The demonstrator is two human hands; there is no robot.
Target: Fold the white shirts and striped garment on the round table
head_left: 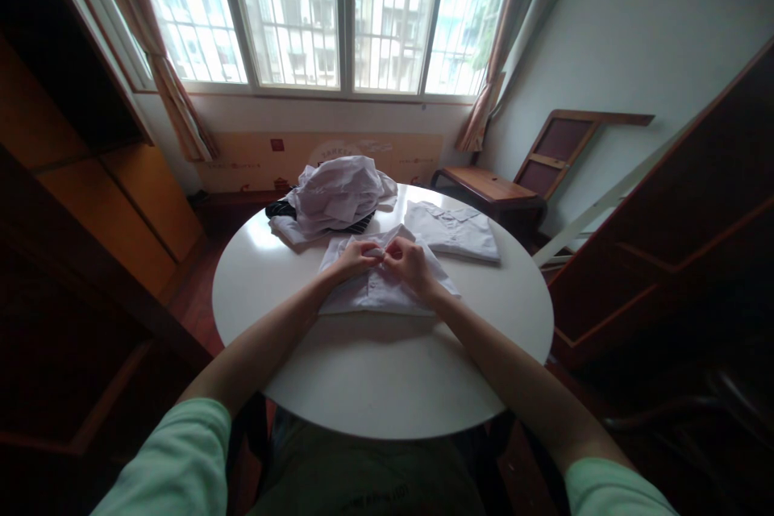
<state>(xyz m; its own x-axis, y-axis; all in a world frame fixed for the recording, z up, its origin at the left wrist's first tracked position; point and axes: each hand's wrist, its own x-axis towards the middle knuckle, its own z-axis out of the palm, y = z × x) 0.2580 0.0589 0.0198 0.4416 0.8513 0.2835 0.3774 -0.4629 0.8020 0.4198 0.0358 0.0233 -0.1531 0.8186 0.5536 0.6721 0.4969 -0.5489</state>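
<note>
Shirt (370,294), white and buttoned down the front, lies flat on the round desk (387,375), straight ahead of the person and just beyond the middle of the top. Its body seems to stretch longest from left to right, while the button strip runs from the near edge away toward the collar. That collar is the spot that matters: it sits on the far part of the cloth, between the left hand (358,260) and the right hand (408,264), so neither looks clearly nearer. Each grip appears closed, thumb and fingers pinched together on the white cloth, the two sets of fingertips almost meeting; exactly which layer each one holds is too small to tell. Beyond the shirt and to the left rises a heap of clothes (339,192); beyond and to the right, near it, lies a folded shirt (456,232).
</note>
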